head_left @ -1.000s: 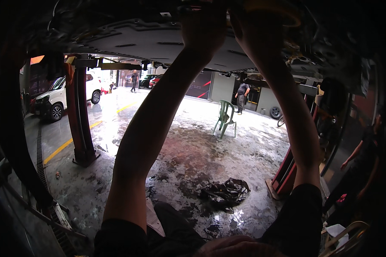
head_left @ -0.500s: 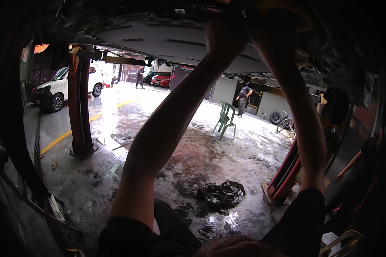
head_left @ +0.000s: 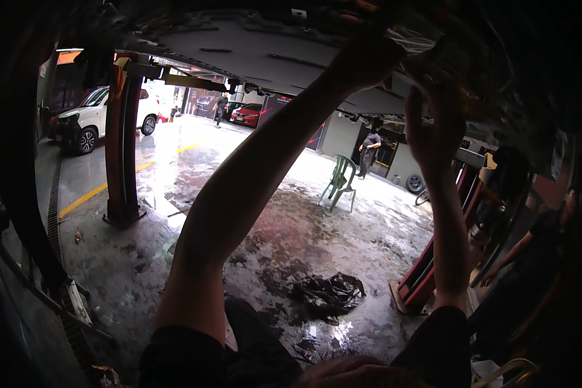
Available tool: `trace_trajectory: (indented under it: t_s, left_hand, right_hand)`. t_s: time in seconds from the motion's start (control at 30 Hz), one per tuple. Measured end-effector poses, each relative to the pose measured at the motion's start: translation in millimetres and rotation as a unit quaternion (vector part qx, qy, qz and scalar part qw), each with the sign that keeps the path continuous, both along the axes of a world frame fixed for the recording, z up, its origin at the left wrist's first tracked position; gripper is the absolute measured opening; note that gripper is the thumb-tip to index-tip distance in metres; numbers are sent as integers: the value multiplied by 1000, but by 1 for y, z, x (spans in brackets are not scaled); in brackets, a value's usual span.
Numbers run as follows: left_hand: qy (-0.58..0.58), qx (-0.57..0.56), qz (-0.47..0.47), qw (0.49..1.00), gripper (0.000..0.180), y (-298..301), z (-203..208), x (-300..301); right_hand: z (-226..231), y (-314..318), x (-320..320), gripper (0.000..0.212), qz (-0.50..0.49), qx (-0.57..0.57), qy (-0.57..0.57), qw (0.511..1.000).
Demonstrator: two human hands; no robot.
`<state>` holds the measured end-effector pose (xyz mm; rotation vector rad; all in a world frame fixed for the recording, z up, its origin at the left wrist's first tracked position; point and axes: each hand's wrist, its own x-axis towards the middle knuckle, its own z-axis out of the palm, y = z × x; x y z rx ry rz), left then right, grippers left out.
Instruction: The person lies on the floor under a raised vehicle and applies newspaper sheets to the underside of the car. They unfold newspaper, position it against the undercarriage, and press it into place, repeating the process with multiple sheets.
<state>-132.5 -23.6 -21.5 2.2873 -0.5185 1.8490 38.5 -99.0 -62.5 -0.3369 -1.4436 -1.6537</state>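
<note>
Both my arms reach overhead to the dark underside of a raised vehicle (head_left: 252, 52). My left hand (head_left: 372, 63) is curled close against the underbody, with one fingertip showing below it. Shadow hides what it grips, if anything. To its right and slightly lower is my right hand (head_left: 435, 126), its thumb standing apart from the fingers. Those fingers point up toward dark parts (head_left: 472, 97) of the underbody, and I see nothing plainly held in them. A shiny, clear-looking patch (head_left: 414, 40) lies just above the hands.
Lift posts (head_left: 121, 142) stand at left and right. A green plastic chair (head_left: 339, 181) and a crumpled black plastic bag (head_left: 330, 295) are on the stained floor. One person (head_left: 370, 149) stands beyond the chair; another person's arm (head_left: 514, 255) is close at right. A white car (head_left: 103, 119) is parked left.
My right hand has come down and away from the underbody, its thumb now apart. The left hand has shifted right. The person beyond the chair has turned.
</note>
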Motion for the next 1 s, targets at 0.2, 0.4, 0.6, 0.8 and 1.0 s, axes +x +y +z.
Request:
trace_trajectory:
  t_s: [0.2,0.4,0.6,0.8,1.0]
  left_hand:
    - [-87,-22,111,990,57,-10,-55,-23]
    - [90,-208,197,954,38,9,-182,-62]
    - [233,-428,311,816,37,56,-404,-165]
    - [256,-580,405,659,36,33,-538,-239]
    - [178,-689,491,503,78,-11,-651,-238]
  right_hand:
    - [-189,-8,-11,55,-9,-571,60,819]
    - [-446,6,3,63,6,-849,34,528]
    - [-512,-27,-35,67,-5,-913,-44,405]
    - [-526,-20,-52,66,106,-917,-26,384]
    - [-549,-5,-53,69,122,-943,-52,304]
